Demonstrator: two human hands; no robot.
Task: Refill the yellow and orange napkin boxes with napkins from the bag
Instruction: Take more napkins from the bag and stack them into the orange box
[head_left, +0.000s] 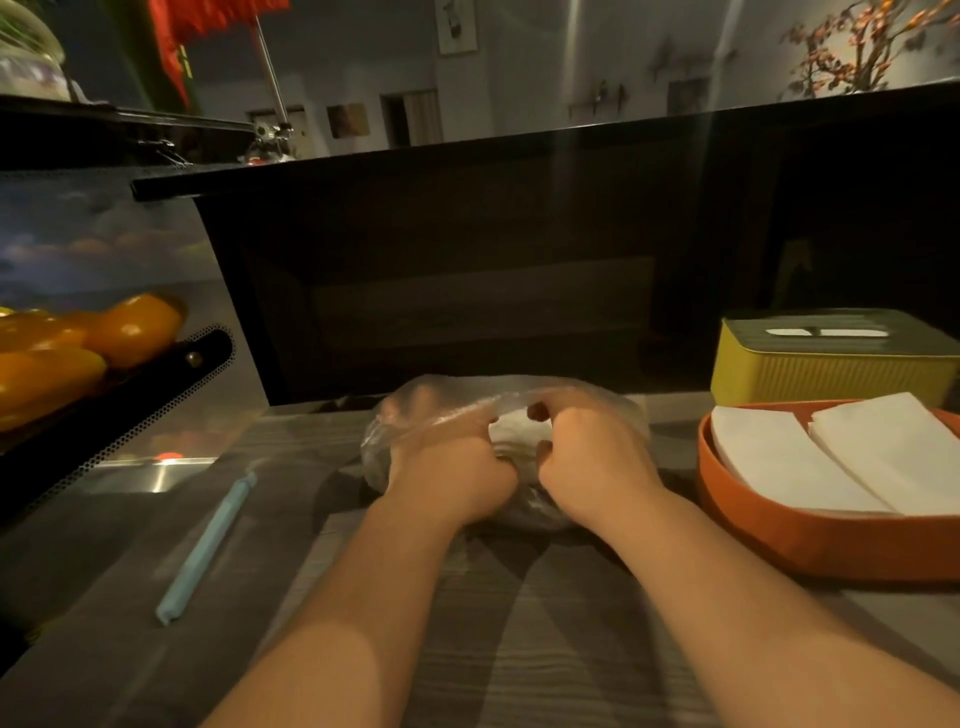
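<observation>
Both hands are down on the clear plastic bag (400, 441), which lies in the middle of the worktop (519, 649) against the dark back panel. The left hand (449, 470) has its fingers curled into the plastic, some of them showing only blurred through the film. The right hand (589, 457) sits just beside it, fingers bent and pinching the bag's top. Between the two hands a wad of white napkins (511, 431) shows inside the bag.

To the right stands the orange box (779, 543), open, with two stacks of white napkins lying side by side in it. Behind it, touching or nearly so, is the yellow box (821, 376), lid on, white showing in its slot.

On the left a pale blue stick (208, 545) lies slantwise on the worktop, and further left yellow fruit (130, 327) is heaped on a black perforated tray (130, 421).
</observation>
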